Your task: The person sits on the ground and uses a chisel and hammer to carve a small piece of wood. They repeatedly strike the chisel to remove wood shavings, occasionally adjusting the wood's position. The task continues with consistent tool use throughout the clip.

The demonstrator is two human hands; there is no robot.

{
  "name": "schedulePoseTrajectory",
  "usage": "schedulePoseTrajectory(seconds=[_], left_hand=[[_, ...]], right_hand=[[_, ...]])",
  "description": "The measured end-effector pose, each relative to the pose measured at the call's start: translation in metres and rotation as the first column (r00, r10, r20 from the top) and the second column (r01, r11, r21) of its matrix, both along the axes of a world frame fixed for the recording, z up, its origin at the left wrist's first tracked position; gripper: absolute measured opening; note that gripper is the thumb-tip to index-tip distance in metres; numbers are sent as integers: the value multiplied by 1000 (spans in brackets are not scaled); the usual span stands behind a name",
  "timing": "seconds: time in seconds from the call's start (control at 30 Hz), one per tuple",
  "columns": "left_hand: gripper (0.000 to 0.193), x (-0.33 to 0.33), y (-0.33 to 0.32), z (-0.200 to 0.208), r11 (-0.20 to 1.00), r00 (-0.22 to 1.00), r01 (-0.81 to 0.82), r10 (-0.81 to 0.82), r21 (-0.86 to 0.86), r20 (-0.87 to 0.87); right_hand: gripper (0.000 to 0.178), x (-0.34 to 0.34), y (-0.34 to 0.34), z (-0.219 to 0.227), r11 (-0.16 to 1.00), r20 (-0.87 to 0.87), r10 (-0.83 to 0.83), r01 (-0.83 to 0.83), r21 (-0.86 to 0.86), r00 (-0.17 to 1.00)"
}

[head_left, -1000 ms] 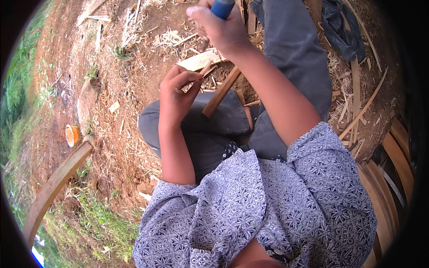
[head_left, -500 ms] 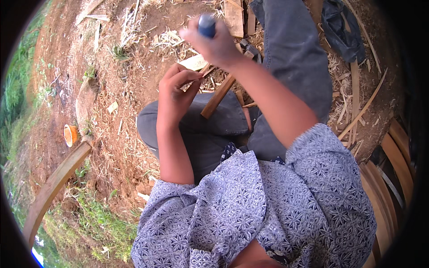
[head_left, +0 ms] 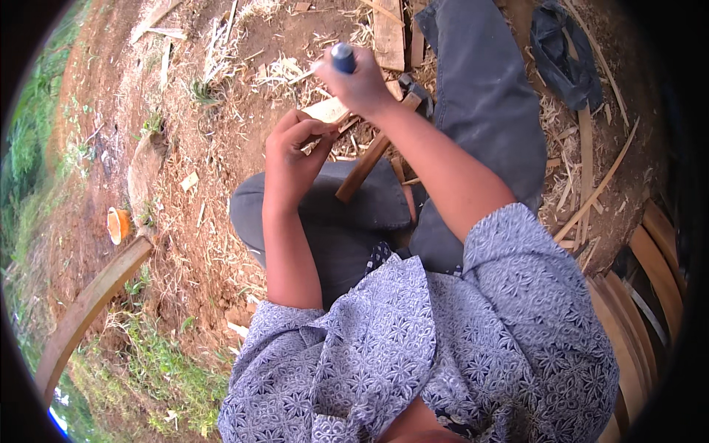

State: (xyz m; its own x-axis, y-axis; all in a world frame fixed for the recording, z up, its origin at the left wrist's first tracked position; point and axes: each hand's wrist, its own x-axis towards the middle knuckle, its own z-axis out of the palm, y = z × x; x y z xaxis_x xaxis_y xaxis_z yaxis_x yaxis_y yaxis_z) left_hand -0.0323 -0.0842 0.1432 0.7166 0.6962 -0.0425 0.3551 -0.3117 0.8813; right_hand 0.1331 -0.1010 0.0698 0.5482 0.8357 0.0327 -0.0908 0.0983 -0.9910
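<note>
My right hand [head_left: 363, 87] grips the dark blue handle [head_left: 343, 60] of a tool, its pale butt end pointing up; whatever lies below the fist is hidden. To its lower left, my left hand [head_left: 294, 151] is closed in a pinch, fingertips on a thin wood strip [head_left: 344, 124] that shows only in part. Just beyond the pinch sits a pale flat piece of wood [head_left: 325, 111]. A hammer with a wooden handle [head_left: 362, 173] lies slanting between my legs, its dark metal head [head_left: 419, 90] partly behind my right forearm.
Wood shavings [head_left: 281, 72] litter the brown soil. A plank [head_left: 388, 37] lies ahead, and a black plastic bag [head_left: 565, 59] rests right of my outstretched leg. Curved boards [head_left: 624, 325] stack at the right. An orange bowl-like object [head_left: 118, 224] and a timber beam [head_left: 92, 303] are at the left.
My right hand, with the blue-handled tool, has come down slightly and looks less blurred. My left hand keeps its pinch almost in place.
</note>
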Motion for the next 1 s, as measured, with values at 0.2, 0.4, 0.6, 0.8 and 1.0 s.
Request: schedulePoseTrajectory(seconds=[0.2,0.4,0.6,0.8,1.0], left_hand=[[26,-12,-3,-5,988,1000,-3,7,152,-26],[30,2,-7,6,974,997,63,-50,218,-64],[31,-2,-11,4,978,997,68,-58,200,-55],[28,2,-10,6,975,997,55,-42,215,-66],[27,-1,-4,8,961,997,0,21,276,-73]], right_hand=[[32,25,1,68,963,-328,142,-54,264,934],[29,8,1,9,1000,-60,4,-3,12,998],[32,25,1,65,981,-191,55,-17,192,980],[27,14,-4,-3,995,-192,-94,83,-63,977],[33,33,3,10,990,-237,-137,140,-2,962]])
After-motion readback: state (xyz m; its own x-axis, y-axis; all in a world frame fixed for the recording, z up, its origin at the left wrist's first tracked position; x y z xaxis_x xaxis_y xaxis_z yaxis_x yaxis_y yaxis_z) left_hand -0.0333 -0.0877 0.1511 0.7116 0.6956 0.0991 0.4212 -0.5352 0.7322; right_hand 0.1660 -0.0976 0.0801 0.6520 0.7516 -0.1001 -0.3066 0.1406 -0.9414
